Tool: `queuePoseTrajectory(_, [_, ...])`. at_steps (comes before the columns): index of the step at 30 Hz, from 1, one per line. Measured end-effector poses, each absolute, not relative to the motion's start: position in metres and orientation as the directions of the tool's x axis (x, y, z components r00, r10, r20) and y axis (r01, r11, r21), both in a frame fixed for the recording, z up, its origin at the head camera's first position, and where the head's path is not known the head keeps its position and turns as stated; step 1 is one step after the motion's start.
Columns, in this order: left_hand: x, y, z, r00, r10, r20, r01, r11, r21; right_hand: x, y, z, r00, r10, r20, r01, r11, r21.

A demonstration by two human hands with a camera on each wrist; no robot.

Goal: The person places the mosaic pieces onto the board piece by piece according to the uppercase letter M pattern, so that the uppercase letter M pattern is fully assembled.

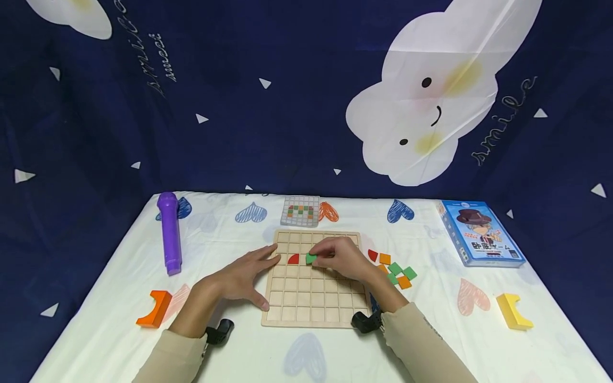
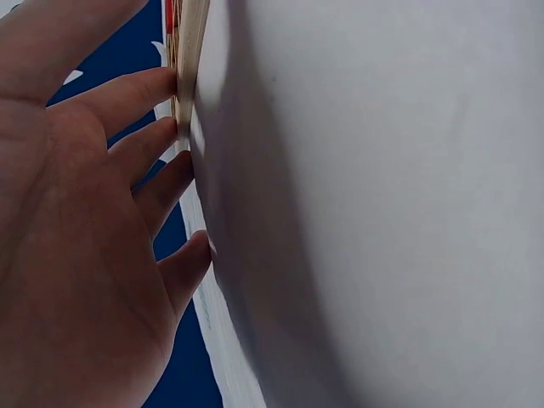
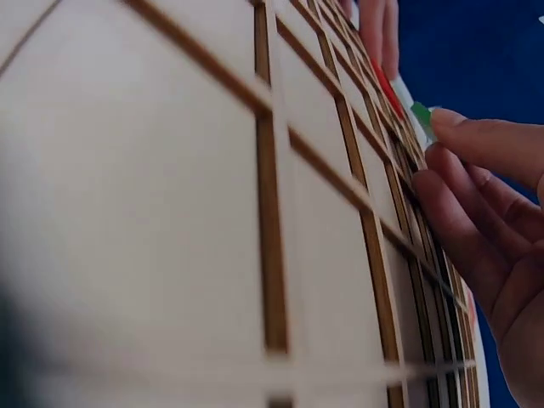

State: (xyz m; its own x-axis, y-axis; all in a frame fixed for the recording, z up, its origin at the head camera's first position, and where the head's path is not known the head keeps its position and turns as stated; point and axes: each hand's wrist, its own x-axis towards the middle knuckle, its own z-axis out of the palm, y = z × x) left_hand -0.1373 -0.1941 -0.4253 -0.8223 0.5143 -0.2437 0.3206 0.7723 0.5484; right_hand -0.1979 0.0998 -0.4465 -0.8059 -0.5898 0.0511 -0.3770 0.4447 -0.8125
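Note:
A wooden grid board [image 1: 297, 315] lies on the table in front of the person. One red quarter-circle tile [image 1: 293, 259] sits in a cell toward the board's upper left. Just right of it, the right hand [image 1: 346, 259] pinches a green square tile [image 1: 311, 258] between thumb and fingers, low over the grid; the right wrist view also shows this green tile [image 3: 422, 119] at the fingertips. Along the board's left edge the left hand [image 1: 243, 275] rests with fingers spread, its fingertips at the wooden rim [image 2: 189, 68] in the left wrist view.
Several loose red, orange and green tiles [image 1: 395, 268] lie right of the board. Behind it is a pattern card [image 1: 300, 211]. A purple microphone [image 1: 171, 234] and orange arch block [image 1: 155, 309] lie left; a blue box [image 1: 481, 233] and yellow arch block [image 1: 514, 311] lie right.

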Motion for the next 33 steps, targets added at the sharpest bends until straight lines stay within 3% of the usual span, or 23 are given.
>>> queuePoseTrajectory(33, [-0.139,-0.195,-0.426,-0.816,0.530,-0.229,0.344,0.764,0.546,-0.201,0.077,-0.445,-0.804,-0.593,0.046,-0.441,0.543,-0.715])
